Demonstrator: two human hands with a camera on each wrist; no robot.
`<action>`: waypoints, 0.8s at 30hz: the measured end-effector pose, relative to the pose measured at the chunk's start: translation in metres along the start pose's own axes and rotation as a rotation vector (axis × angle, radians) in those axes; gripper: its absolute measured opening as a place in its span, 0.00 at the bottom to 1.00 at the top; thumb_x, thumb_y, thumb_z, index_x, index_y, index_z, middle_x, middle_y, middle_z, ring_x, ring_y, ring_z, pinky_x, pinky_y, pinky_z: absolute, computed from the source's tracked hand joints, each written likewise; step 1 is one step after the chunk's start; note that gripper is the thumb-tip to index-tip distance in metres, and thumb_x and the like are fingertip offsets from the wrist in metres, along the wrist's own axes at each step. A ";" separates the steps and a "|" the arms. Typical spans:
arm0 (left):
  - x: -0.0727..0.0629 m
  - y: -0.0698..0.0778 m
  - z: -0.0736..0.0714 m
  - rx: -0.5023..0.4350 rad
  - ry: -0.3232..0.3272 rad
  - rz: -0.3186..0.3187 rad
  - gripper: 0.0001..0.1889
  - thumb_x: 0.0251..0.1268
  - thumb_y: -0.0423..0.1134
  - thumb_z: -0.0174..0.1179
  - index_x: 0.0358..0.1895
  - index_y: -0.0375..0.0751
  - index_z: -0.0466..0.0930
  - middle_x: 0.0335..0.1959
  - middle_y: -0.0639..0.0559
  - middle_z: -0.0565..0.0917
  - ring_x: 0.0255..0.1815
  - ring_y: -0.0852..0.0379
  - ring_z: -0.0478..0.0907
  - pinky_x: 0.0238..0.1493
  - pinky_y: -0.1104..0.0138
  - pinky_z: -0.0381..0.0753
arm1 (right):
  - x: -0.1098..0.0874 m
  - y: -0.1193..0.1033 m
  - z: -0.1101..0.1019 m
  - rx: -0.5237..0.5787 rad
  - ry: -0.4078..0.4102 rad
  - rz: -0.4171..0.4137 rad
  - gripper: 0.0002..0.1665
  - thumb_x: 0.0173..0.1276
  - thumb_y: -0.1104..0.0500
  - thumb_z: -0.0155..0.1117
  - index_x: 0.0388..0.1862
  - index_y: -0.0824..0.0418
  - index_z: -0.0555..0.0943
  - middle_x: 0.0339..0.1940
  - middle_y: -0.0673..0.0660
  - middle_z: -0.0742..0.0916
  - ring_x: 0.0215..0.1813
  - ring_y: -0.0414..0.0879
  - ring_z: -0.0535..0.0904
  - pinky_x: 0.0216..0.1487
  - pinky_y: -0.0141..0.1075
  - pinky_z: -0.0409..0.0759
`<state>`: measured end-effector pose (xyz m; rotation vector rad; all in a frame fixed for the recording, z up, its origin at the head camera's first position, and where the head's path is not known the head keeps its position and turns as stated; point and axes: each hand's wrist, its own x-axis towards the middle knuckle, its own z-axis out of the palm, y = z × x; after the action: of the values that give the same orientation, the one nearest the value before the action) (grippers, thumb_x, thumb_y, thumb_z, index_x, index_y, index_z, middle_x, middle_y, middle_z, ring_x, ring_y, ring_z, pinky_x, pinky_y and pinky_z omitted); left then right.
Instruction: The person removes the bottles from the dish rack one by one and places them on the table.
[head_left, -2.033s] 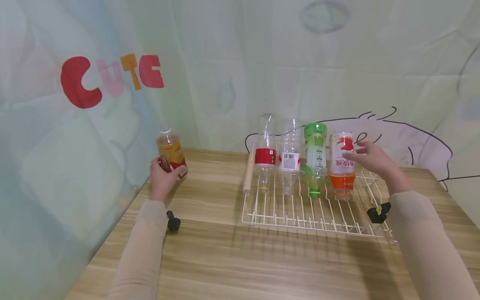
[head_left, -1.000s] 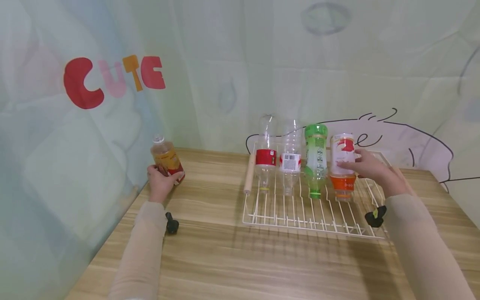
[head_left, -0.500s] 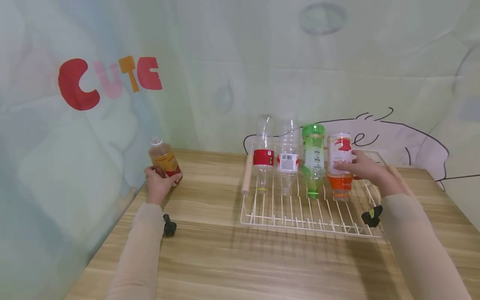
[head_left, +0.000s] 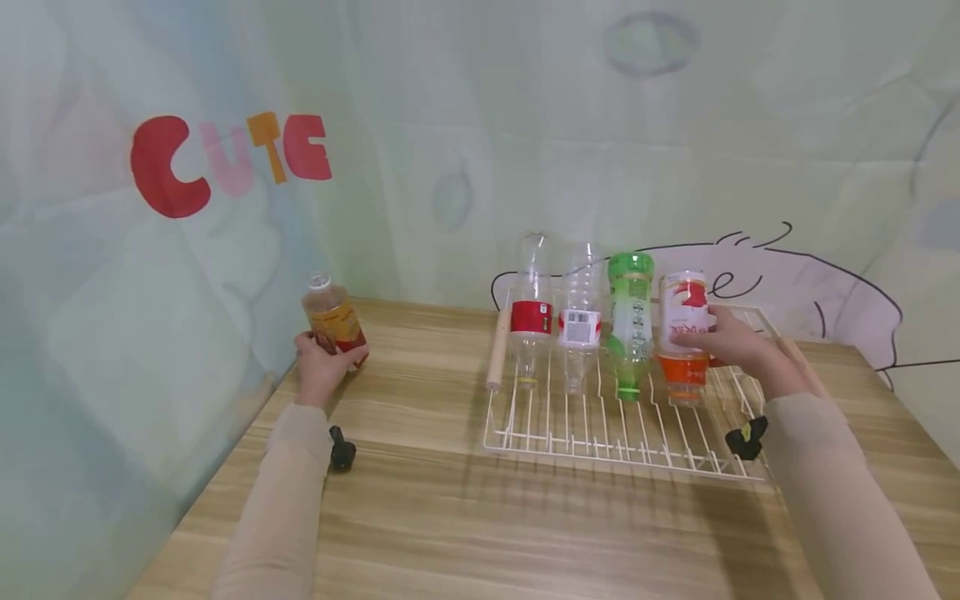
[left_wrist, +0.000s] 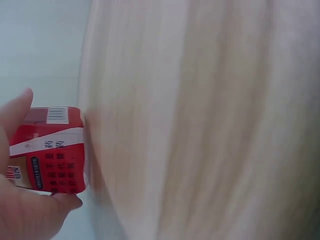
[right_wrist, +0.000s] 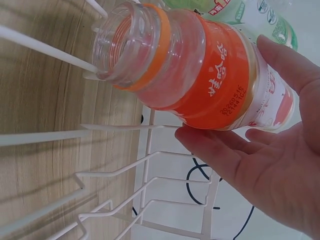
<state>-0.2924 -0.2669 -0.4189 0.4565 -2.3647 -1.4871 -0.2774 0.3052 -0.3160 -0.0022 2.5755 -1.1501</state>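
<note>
My left hand [head_left: 321,371] grips a small drink bottle [head_left: 337,321] with a yellow-and-red label, standing slightly tilted at the table's left edge. In the left wrist view, thumb and fingers lie on either side of its red lower end [left_wrist: 55,160]. At the rack's right part, my right hand [head_left: 742,342] holds an upside-down bottle [head_left: 681,321] with a white and orange label. The right wrist view shows its uncapped neck [right_wrist: 125,45] pointing down among the wires. The white wire rack [head_left: 626,464] also bears an upside-down green bottle [head_left: 632,312], just left of the held one.
Two clear bottles stand upside down farther left on the rack, one with a red label [head_left: 531,317], one with a white label [head_left: 580,327]. A wooden handle [head_left: 497,350] runs along the rack's left side. A printed cloth [head_left: 450,125] hangs behind the wooden table [head_left: 420,517].
My right hand has moved left and down and closed round the orange-and-white bottle. The bottle in my left hand has shifted slightly left and down. The other bottles stay in place.
</note>
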 end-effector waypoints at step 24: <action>-0.015 0.038 -0.031 -0.062 0.083 0.190 0.52 0.55 0.50 0.69 0.74 0.44 0.40 0.74 0.39 0.48 0.76 0.47 0.46 0.74 0.52 0.51 | -0.012 0.001 -0.024 -0.031 0.107 -0.070 0.58 0.68 0.37 0.56 0.74 0.72 0.39 0.66 0.76 0.63 0.62 0.69 0.65 0.60 0.59 0.72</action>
<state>-0.2694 -0.2694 -0.3727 0.2647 -2.2221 -1.4220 -0.2730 0.3246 -0.2987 -0.0395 2.7068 -1.1643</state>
